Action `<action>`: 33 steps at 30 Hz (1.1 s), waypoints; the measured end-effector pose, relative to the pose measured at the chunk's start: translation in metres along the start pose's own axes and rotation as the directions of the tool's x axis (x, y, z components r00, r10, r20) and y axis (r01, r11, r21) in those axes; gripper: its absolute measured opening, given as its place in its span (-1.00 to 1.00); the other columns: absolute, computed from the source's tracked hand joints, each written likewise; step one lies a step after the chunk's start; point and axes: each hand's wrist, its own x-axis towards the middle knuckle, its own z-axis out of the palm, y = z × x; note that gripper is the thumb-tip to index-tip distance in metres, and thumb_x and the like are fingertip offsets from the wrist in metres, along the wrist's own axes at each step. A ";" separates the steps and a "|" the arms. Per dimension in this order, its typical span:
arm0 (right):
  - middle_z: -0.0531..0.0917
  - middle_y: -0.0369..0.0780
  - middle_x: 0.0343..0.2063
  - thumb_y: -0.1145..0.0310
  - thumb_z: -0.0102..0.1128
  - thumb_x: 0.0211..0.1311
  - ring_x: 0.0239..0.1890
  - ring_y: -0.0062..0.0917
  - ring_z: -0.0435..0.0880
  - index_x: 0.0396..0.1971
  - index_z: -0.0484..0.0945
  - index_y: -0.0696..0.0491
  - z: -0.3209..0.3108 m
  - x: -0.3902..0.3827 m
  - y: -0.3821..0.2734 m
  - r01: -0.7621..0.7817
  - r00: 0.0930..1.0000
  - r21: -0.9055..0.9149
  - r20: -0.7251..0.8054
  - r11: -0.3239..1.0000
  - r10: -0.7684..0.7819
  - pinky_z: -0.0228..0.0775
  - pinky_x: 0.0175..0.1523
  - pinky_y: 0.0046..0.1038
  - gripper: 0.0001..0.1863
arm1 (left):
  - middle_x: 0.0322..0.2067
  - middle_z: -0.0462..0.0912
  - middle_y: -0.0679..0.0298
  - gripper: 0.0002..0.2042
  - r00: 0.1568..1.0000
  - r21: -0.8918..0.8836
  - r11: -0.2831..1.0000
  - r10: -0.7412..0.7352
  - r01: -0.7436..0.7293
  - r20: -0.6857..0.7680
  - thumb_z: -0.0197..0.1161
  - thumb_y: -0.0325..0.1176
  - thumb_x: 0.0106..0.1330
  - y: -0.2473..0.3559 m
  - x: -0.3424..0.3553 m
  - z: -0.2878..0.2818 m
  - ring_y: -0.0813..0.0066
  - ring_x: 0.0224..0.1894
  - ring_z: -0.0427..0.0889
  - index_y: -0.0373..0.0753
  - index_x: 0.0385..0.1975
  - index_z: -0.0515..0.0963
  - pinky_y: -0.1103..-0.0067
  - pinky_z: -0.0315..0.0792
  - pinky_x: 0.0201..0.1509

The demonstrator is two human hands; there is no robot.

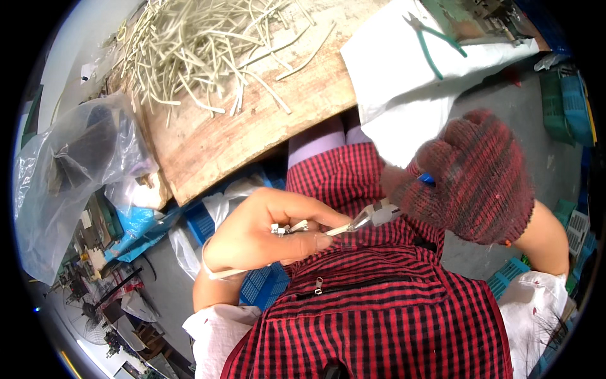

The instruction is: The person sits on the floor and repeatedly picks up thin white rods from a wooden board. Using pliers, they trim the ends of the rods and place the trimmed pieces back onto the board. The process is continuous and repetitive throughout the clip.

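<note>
My bare left hand [249, 221] is closed, pinching a thin cream-coloured wire-like strip [339, 230] between thumb and forefinger. Small white and metallic pieces [287, 228] also show between its fingers. My right hand [473, 180], in a dark red and black knitted glove, is wrapped around pliers [380, 213]. A bit of their blue handle shows at the glove. The metal jaws meet the tip of the strip, above my red and black checked apron [379, 303]; whether they grip it I cannot tell.
A pile of cream-coloured strips [196, 57] lies on the wooden table [252, 142]. Green-handled pliers [435, 47] rest on a white cloth [385, 82] at the far right. A clear plastic bag [63, 170] hangs at the left. Blue baskets [265, 284] stand below.
</note>
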 end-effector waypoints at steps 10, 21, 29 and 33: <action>0.62 -0.18 -0.39 0.38 0.44 -0.29 -0.36 -0.31 0.59 -0.07 0.59 -0.04 0.020 -0.012 -0.029 -0.422 0.882 0.531 0.052 0.735 0.469 0.38 -0.26 -0.30 -0.41 | -0.58 0.56 0.30 -0.78 0.985 0.046 0.984 0.174 -0.173 -0.016 0.13 -0.53 0.34 -0.015 0.007 0.002 0.68 -0.68 0.44 -0.39 -0.04 0.45 0.76 0.22 -0.65; 0.62 -0.15 -0.29 0.42 0.34 -0.07 -0.22 -0.29 0.60 0.01 0.52 0.03 0.019 -0.018 -0.040 -0.560 0.774 0.662 0.202 0.499 0.600 0.43 -0.08 -0.29 -0.48 | -0.36 0.57 0.22 -0.73 0.662 0.849 -0.487 0.570 -0.204 0.486 0.21 -0.53 0.03 0.015 0.087 -0.112 0.36 -0.48 0.56 -0.20 -0.21 0.54 0.49 0.42 -0.43; 0.63 -0.10 -0.13 0.35 0.34 0.06 -0.19 -0.43 0.64 0.21 0.36 0.09 0.031 -0.025 -0.055 -0.583 0.659 0.809 0.522 -0.071 0.542 0.46 -0.02 -0.40 -0.35 | -0.68 0.38 0.43 -0.65 0.544 0.180 0.749 0.603 -0.638 -0.583 0.17 -0.35 0.32 -0.001 0.031 0.005 0.71 -0.73 0.27 -0.48 -0.01 0.44 0.75 0.10 -0.64; 0.60 -0.09 -0.25 0.45 0.32 -0.18 -0.18 -0.15 0.57 0.18 0.44 -0.07 0.005 0.012 -0.046 -0.600 0.744 0.698 0.306 0.392 0.594 0.47 -0.05 -0.21 -0.27 | -0.64 0.43 0.37 -0.63 0.875 -0.243 0.881 0.298 -0.406 -0.382 0.18 -0.59 0.27 -0.031 0.007 0.022 0.65 -0.66 0.37 -0.45 0.09 0.45 0.72 0.23 -0.57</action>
